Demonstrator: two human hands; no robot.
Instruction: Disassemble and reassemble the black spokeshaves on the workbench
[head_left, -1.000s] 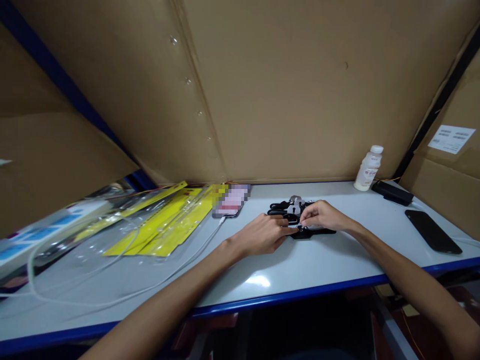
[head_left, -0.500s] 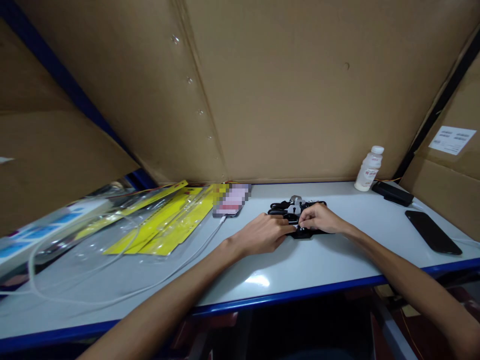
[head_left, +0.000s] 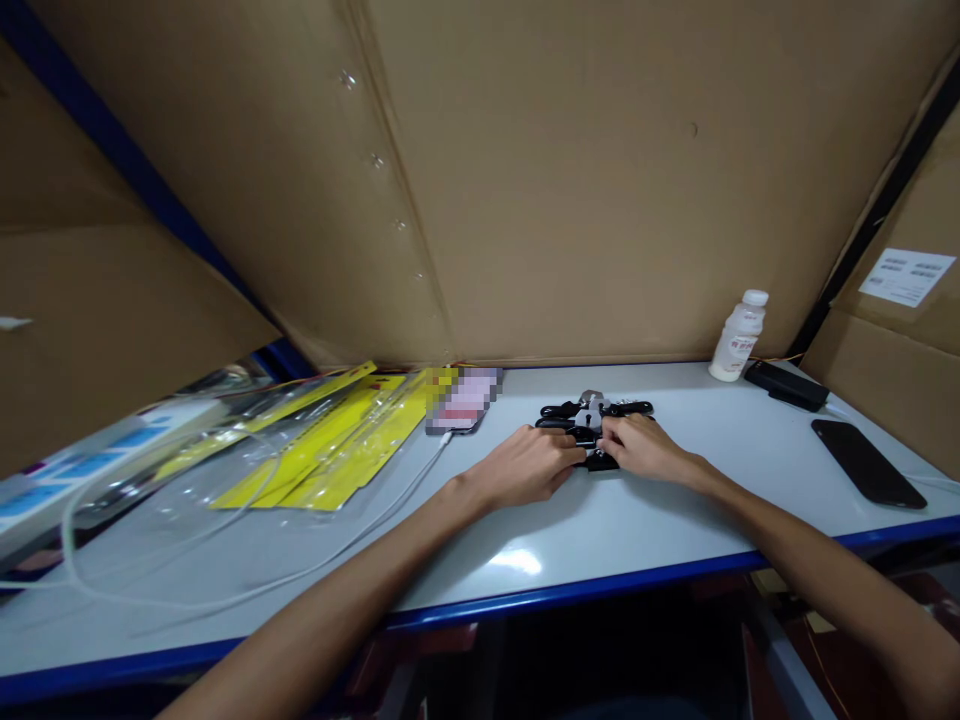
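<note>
Head view: between the desk's front and back edges, the nearest black tool, its long axis obscured, meets my left hand and right hand equally; fingers curled narrow, whether gripping, I can't tell.

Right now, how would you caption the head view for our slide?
Left hand and right hand work at black and grey items on a pale table, with yellow packaging to the left.

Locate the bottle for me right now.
In the head view, the bottle stands at the back right of the table, just left of the black block and close to the cardboard wall.
</note>
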